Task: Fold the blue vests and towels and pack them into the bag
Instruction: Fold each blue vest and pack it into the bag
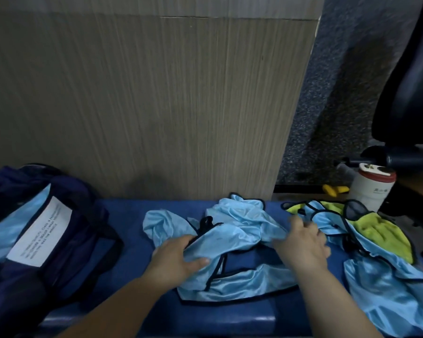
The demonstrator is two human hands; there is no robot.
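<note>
A light blue vest (237, 230) with black trim lies crumpled in the middle of the blue padded bench (122, 215). My left hand (178, 259) pinches its left edge between thumb and fingers. My right hand (303, 242) rests on the vest's right side, blurred, with fingers spread. At the right lies a pile of more blue vests (386, 284) with a yellow-green towel (381, 232) among them. A dark navy bag (66, 230) stands open at the left, with light blue fabric (7, 235) and a white label (42, 235) inside.
A wood-grain panel (156, 106) rises right behind the bench. At the right stand a white flask with a red band (371, 189), a small yellow object (332, 190) and a dark office chair (410, 93). Grey carpet (327, 106) shows beyond.
</note>
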